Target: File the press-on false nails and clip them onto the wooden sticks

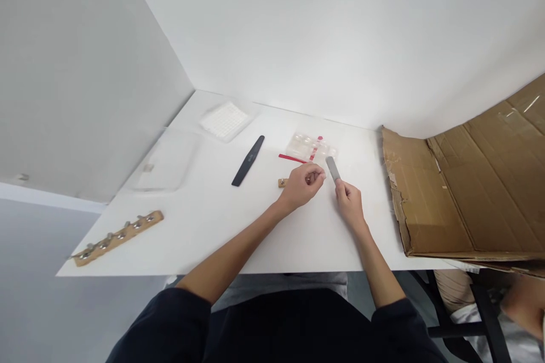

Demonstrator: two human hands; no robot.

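My right hand (pixel 349 202) is closed around the lower end of a grey nail file (pixel 332 168), which points up and slightly left. To its left, my left hand (pixel 303 184) is closed in a pinch, its fingertips close to the file. Whatever sits in that pinch is too small to make out. A small wooden piece with a metal fitting (pixel 281 182) sticks out from behind the left hand, mostly hidden. Just beyond the hands lies a clear plastic tray (pixel 300 146) with rounded compartments and a red strip (pixel 314 151). Another red strip (pixel 292 158) lies along its near side.
A black nail file (pixel 248 160) lies left of the hands. Farther left are a clear box with white gridded contents (pixel 225 119), a clear plastic lid (pixel 164 161) and a wooden bar with metal clips (pixel 118 238). An open cardboard box (pixel 451 198) stands right; a person sits beyond.
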